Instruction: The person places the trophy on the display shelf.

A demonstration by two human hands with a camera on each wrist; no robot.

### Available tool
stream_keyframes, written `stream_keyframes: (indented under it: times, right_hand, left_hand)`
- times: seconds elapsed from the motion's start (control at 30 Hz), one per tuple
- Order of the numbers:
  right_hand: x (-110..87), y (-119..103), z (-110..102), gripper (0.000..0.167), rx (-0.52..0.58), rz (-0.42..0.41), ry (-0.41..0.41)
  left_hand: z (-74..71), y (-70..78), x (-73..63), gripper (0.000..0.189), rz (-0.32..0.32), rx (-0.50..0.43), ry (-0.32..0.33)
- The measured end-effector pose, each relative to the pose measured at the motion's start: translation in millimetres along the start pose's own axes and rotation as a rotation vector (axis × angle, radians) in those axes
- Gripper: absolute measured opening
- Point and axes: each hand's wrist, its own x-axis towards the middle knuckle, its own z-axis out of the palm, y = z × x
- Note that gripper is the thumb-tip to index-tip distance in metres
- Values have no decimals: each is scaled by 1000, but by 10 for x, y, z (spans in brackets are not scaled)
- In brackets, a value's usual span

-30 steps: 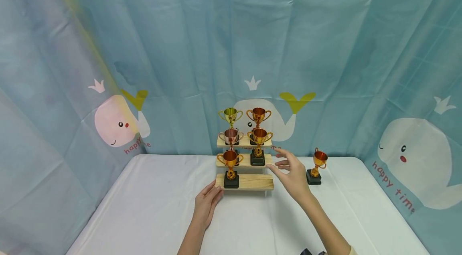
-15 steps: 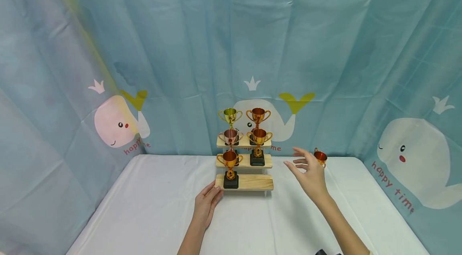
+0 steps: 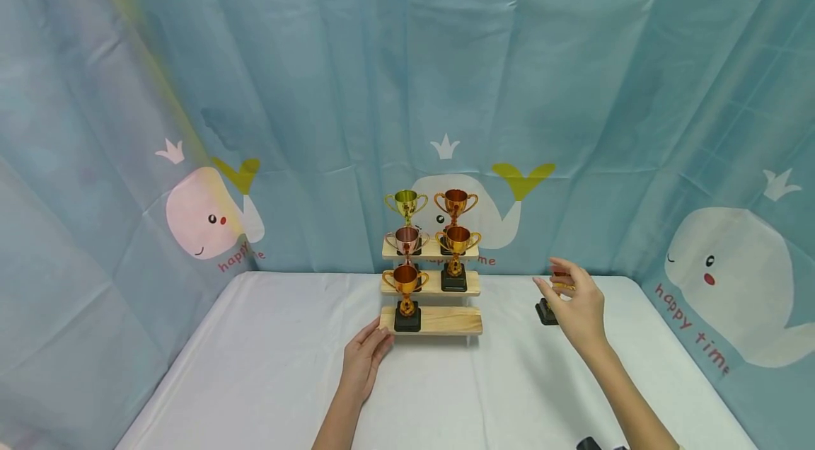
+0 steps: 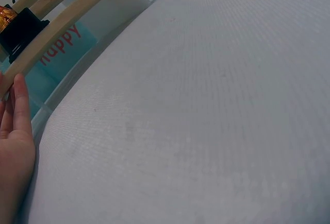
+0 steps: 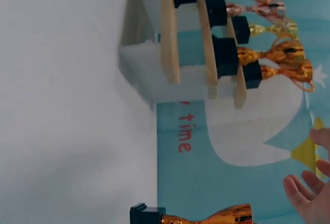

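Observation:
A three-tier wooden display shelf [image 3: 448, 321] holds several small trophies on black bases. Its bottom board carries an orange-gold trophy [image 3: 407, 305] at the left. My left hand [image 3: 364, 365] pinches that board's left end; the left wrist view shows fingertips [image 4: 19, 82] against the wood. Off to the right, my right hand [image 3: 579, 305] hovers with fingers spread and nothing held. Behind it in the head view stands a lone trophy [image 3: 547, 312], mostly hidden by the fingers. The right wrist view shows this same trophy [image 5: 227, 216] apart from the hand.
On the middle tier are a pinkish trophy [image 3: 408, 241] and a gold trophy [image 3: 455, 273]. A yellow-gold trophy [image 3: 406, 202] and a copper-coloured trophy [image 3: 455, 202] top the shelf. White cloth covers the table [image 3: 286, 358]; a blue curtain [image 3: 318, 82] hangs behind.
My right hand has moved right, from beside the shelf to the lone trophy, now covering most of it in the head view. My left hand and the shelf have stayed put.

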Motion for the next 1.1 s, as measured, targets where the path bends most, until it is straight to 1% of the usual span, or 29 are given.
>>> stream_keyframes:
  times: [0.23, 0.4, 0.63, 0.9, 1.1]
  right_hand:
    - [24, 122, -62, 44, -35, 26, 31]
    - [32, 219, -72, 45, -54, 50, 33]
    - [40, 339, -70, 47, -104, 57, 37]
    - [73, 412, -18, 50, -148, 144, 33]
    - [86, 451, 36, 52, -173, 222, 17]
  left_hand:
    - [-7, 4, 3, 58, 4, 9, -9]
    - [-9, 4, -1, 57, 1, 10, -10]
    - [-12, 10, -6, 57, 11, -17, -23]
    - [-12, 11, 1, 58, 20, -15, -31]
    - [-17, 6, -1, 58, 31, -19, -53]
